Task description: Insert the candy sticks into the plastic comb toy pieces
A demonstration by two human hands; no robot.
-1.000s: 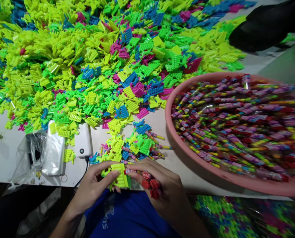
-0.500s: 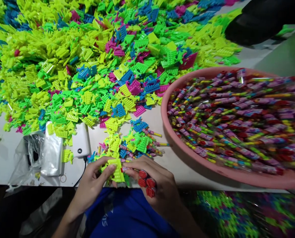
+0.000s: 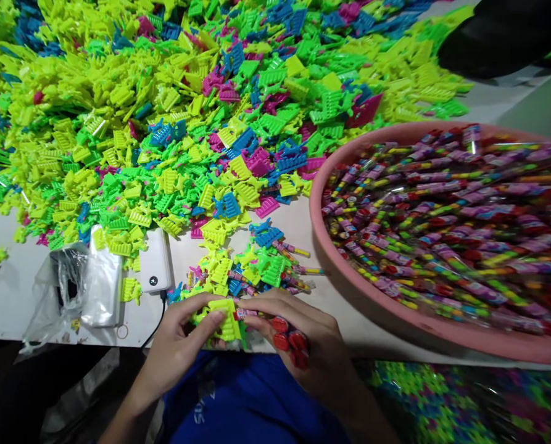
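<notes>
Your left hand pinched a bright-yellow, ridged plastic piece; your right hand clasped red-ended tubes beside it.

room: table strip between right grip and tub | block: plastic heap ahead

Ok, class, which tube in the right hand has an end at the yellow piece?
The tube pinched leftmost in the right hand, its end at the yellow piece; the others are bunched farther right, red ends showing.
</notes>
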